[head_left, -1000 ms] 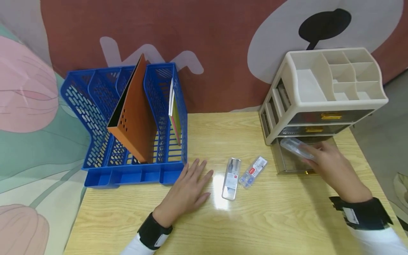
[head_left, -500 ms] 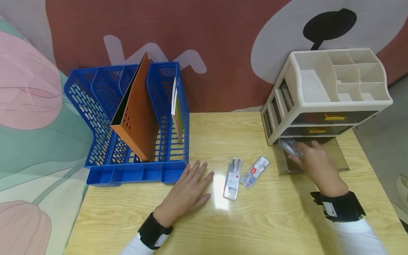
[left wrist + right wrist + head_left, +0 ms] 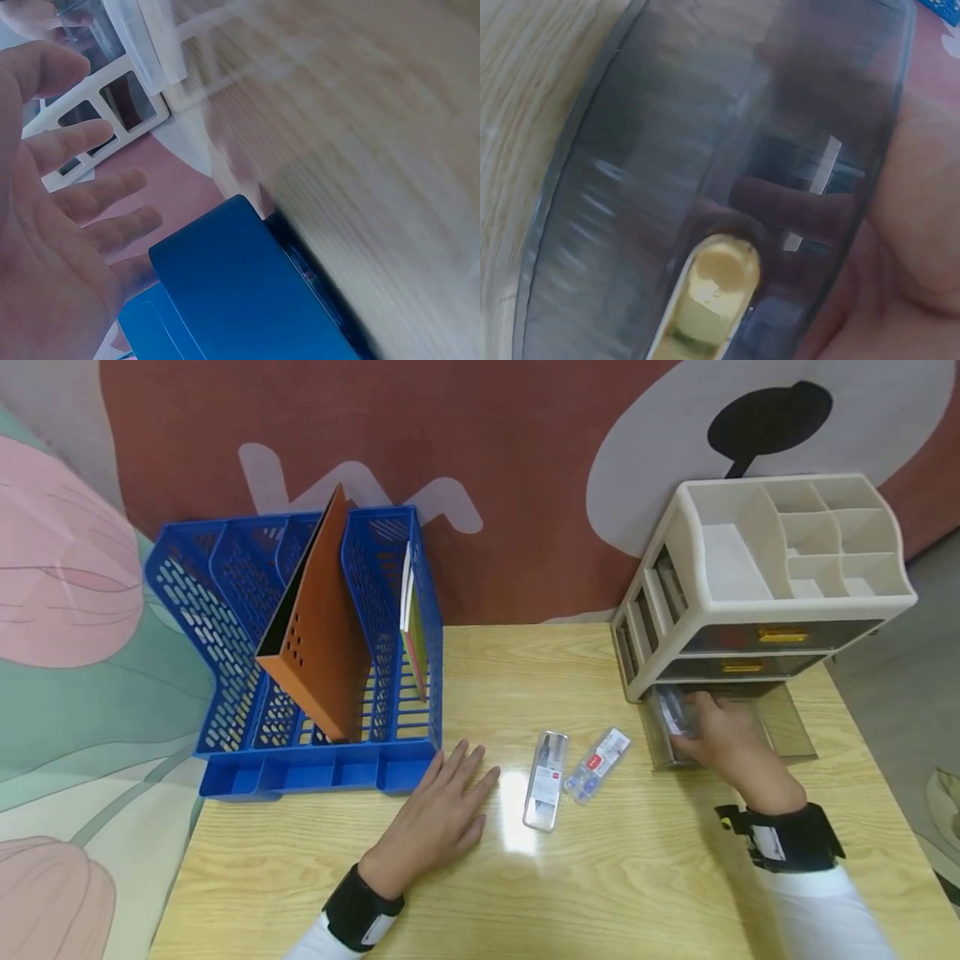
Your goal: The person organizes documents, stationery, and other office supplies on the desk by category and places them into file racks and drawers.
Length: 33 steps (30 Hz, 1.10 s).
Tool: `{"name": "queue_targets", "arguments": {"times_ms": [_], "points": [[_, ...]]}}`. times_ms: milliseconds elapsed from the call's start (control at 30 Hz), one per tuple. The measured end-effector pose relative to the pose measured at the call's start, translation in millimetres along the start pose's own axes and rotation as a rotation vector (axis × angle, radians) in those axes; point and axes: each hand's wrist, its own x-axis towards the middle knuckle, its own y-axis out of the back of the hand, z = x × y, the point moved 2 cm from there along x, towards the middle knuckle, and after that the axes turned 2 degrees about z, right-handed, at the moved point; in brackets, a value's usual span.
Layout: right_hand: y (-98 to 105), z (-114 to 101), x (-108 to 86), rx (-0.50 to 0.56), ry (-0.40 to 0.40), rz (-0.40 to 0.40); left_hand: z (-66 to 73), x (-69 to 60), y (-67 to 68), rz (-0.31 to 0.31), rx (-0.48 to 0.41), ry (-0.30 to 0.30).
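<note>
Inside the pulled-out smoky drawer [image 3: 791, 731] of the white desktop cabinet [image 3: 697, 585], my right hand [image 3: 735, 747] holds a clear plastic stationery case [image 3: 672, 710] near the drawer's left side. Part of the case is hidden by the fingers. Through the drawer's front in the right wrist view, a finger [image 3: 795, 210] shows beside the gold drawer handle [image 3: 720, 277]. My left hand [image 3: 431, 822] rests on the table with fingers spread, close to the front corner of the blue file rack [image 3: 315, 777]. It holds nothing.
Two clear cases with labels, one long [image 3: 543, 785] and one shorter [image 3: 597, 764], lie on the table [image 3: 600, 877] between the hands. An orange file box [image 3: 322, 635] and thin booklets [image 3: 414, 627] stand in the rack. Two upper drawers [image 3: 780, 635] are closed.
My right hand has moved left and lowered the clear case into the open drawer, turning it more lengthwise. The left hand has stayed in place.
</note>
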Motion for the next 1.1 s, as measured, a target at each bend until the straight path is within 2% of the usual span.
{"name": "queue_targets", "arguments": {"times_ms": [100, 200, 533, 633, 800, 933, 1100], "points": [[1, 1, 2.6, 0.021, -0.034, -0.088, -0.2, -0.4, -0.7, 0.007, -0.006, 0.002], [1, 2, 4.4, 0.025, -0.051, -0.143, -0.9, -0.8, -2.0, 0.009, -0.006, 0.004], [1, 0, 8.2, 0.034, -0.056, -0.202, -3.2, -1.8, -4.4, 0.016, -0.014, 0.022], [2, -1, 6.1, 0.032, -0.065, -0.192, -3.0, -0.9, -4.7, 0.019, -0.015, 0.025], [8, -9, -5.0, -0.025, -0.041, -0.097, -0.7, 0.3, -3.7, 0.022, -0.033, 0.022], [18, -28, -17.8, -0.07, 0.012, 0.027, 2.1, 1.8, -2.5, 0.033, -0.052, 0.02], [25, -60, -28.3, -0.097, 0.156, 0.229, 6.4, 8.5, -4.1, 0.033, -0.054, 0.014]]}}
